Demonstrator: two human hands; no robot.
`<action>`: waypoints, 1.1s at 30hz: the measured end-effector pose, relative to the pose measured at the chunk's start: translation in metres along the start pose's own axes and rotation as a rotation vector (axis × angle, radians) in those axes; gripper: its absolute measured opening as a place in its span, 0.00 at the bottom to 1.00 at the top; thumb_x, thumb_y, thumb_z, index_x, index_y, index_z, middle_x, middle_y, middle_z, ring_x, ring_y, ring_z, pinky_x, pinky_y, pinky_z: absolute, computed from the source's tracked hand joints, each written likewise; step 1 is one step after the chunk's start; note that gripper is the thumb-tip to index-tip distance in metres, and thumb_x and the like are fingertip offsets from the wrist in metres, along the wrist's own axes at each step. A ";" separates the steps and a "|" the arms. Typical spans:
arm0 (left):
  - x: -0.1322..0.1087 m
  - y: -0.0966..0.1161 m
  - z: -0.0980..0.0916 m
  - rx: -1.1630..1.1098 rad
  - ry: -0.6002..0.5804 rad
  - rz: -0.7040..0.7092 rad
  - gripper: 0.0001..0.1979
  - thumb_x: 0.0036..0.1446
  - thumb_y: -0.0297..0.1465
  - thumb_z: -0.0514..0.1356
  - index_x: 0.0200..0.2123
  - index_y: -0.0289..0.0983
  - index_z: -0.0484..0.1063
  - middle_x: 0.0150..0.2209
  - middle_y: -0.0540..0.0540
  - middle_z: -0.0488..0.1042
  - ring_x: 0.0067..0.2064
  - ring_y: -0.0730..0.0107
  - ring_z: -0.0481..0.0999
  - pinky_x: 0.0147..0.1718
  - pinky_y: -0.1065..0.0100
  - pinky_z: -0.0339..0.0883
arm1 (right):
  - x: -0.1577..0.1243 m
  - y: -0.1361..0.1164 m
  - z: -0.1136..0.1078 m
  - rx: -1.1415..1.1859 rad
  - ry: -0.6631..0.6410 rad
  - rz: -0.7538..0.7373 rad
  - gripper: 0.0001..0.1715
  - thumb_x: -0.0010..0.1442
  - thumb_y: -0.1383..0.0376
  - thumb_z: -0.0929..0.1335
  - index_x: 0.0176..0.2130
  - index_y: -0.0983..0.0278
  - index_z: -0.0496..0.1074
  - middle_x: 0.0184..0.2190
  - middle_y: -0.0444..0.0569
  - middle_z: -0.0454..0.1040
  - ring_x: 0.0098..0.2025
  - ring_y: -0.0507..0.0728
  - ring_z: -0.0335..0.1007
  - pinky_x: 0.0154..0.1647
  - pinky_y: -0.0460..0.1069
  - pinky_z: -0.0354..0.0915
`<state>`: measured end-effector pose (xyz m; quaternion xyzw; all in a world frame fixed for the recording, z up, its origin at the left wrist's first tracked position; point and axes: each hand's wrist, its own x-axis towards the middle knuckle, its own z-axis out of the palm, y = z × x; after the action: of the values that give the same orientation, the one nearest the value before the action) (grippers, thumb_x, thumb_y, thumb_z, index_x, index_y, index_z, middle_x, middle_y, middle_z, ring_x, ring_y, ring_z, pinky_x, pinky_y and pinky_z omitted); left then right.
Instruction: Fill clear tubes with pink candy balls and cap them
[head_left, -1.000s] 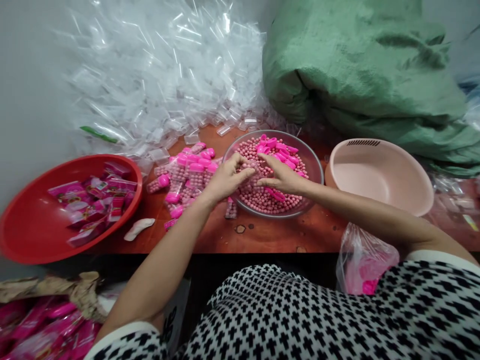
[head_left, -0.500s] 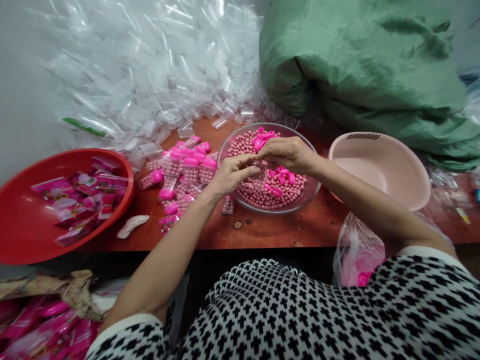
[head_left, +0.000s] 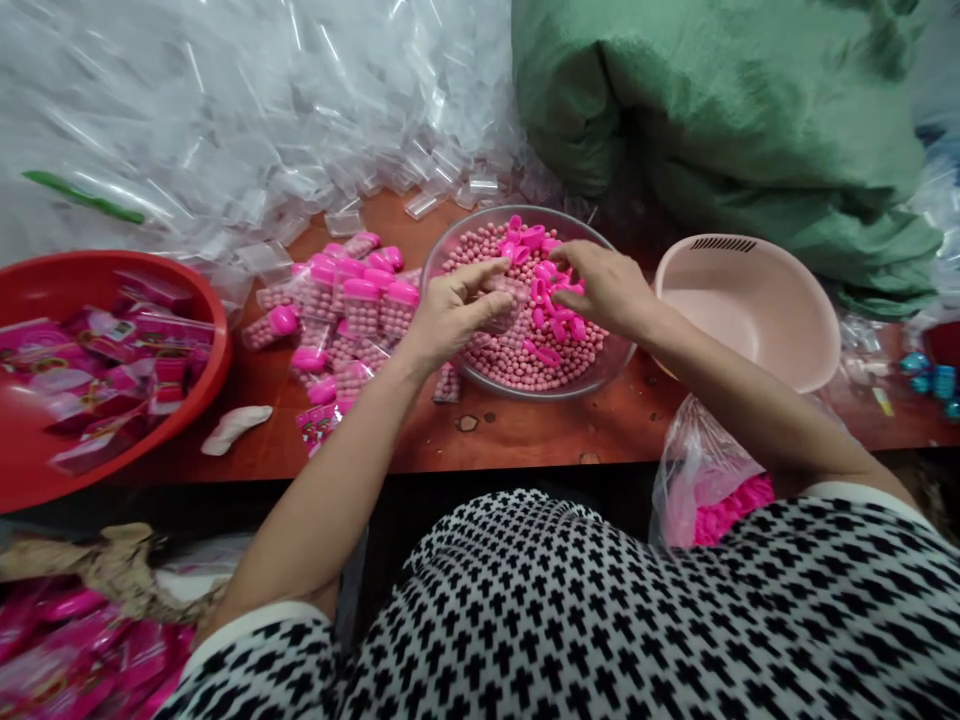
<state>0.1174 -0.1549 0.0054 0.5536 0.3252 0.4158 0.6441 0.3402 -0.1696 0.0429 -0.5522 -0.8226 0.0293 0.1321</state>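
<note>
My left hand (head_left: 461,308) is closed on a small clear plastic container (head_left: 516,292), partly hidden by the fingers, above a round clear bowl (head_left: 525,392). Pink beads (head_left: 517,372) fill the bowl, and bright pink plastic caps (head_left: 551,300) lie on them. Over the right part of those caps is my right hand (head_left: 609,285), thumb and fingers apart, nothing visible between them. Left of the bowl lies a pile of bead-filled containers with pink caps (head_left: 362,305).
A red basin (head_left: 214,380) with pink packets stands at the left, a pale pink basin (head_left: 750,330) at the right. Clear empty containers (head_left: 300,120) heap up behind, beside a green sack (head_left: 712,120). A plastic bag of pink pieces (head_left: 724,505) hangs at the table's front edge.
My hands have moved apart: the right has drawn away from the left and its fingers have opened. The left still holds the clear container. The view has shifted slightly.
</note>
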 end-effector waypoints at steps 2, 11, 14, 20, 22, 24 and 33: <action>0.001 0.000 0.002 -0.023 0.031 0.004 0.25 0.44 0.39 0.71 0.46 0.36 0.76 0.35 0.47 0.78 0.31 0.69 0.78 0.32 0.66 0.75 | -0.014 -0.007 0.003 -0.110 -0.213 0.048 0.19 0.61 0.59 0.67 0.50 0.64 0.72 0.49 0.56 0.75 0.47 0.63 0.72 0.42 0.54 0.66; -0.006 0.000 0.015 -0.040 -0.065 0.005 0.23 0.46 0.45 0.70 0.38 0.34 0.75 0.37 0.44 0.79 0.34 0.69 0.77 0.35 0.67 0.74 | -0.020 -0.024 0.020 -0.247 -0.566 0.165 0.15 0.59 0.60 0.66 0.40 0.66 0.77 0.39 0.61 0.79 0.41 0.66 0.75 0.37 0.55 0.67; -0.005 -0.004 0.019 -0.013 -0.116 0.037 0.21 0.49 0.46 0.68 0.37 0.34 0.74 0.37 0.44 0.78 0.35 0.69 0.76 0.35 0.68 0.73 | -0.021 -0.010 0.006 -0.087 -0.346 0.151 0.14 0.57 0.63 0.68 0.42 0.65 0.77 0.38 0.56 0.79 0.39 0.62 0.74 0.39 0.53 0.66; -0.003 -0.008 0.029 -0.074 -0.216 0.020 0.19 0.52 0.44 0.66 0.39 0.35 0.73 0.36 0.45 0.78 0.36 0.69 0.77 0.37 0.66 0.73 | -0.021 0.001 -0.001 0.630 0.145 0.036 0.15 0.57 0.55 0.72 0.40 0.62 0.77 0.31 0.45 0.76 0.35 0.54 0.71 0.38 0.49 0.67; -0.003 -0.009 0.030 -0.079 -0.194 0.042 0.18 0.53 0.43 0.66 0.40 0.35 0.74 0.36 0.45 0.78 0.36 0.69 0.78 0.38 0.67 0.74 | -0.019 0.004 0.003 0.746 0.215 0.020 0.18 0.53 0.52 0.74 0.39 0.60 0.77 0.38 0.47 0.78 0.43 0.57 0.73 0.44 0.52 0.69; -0.004 -0.010 0.029 -0.011 -0.131 0.084 0.17 0.55 0.42 0.64 0.41 0.35 0.74 0.36 0.46 0.78 0.35 0.70 0.77 0.36 0.68 0.73 | -0.019 0.005 0.004 0.805 0.253 0.038 0.19 0.56 0.51 0.72 0.43 0.59 0.77 0.43 0.48 0.78 0.47 0.58 0.73 0.48 0.53 0.69; -0.009 -0.015 0.027 0.412 0.065 0.315 0.15 0.60 0.38 0.60 0.46 0.38 0.78 0.39 0.47 0.81 0.36 0.68 0.78 0.38 0.67 0.73 | -0.020 -0.010 -0.006 0.253 0.175 -0.301 0.24 0.68 0.55 0.61 0.59 0.59 0.69 0.38 0.51 0.75 0.39 0.56 0.72 0.43 0.53 0.71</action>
<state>0.1398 -0.1761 -0.0048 0.7031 0.3335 0.4536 0.4344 0.3396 -0.1924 0.0467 -0.4028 -0.8708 0.0642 0.2745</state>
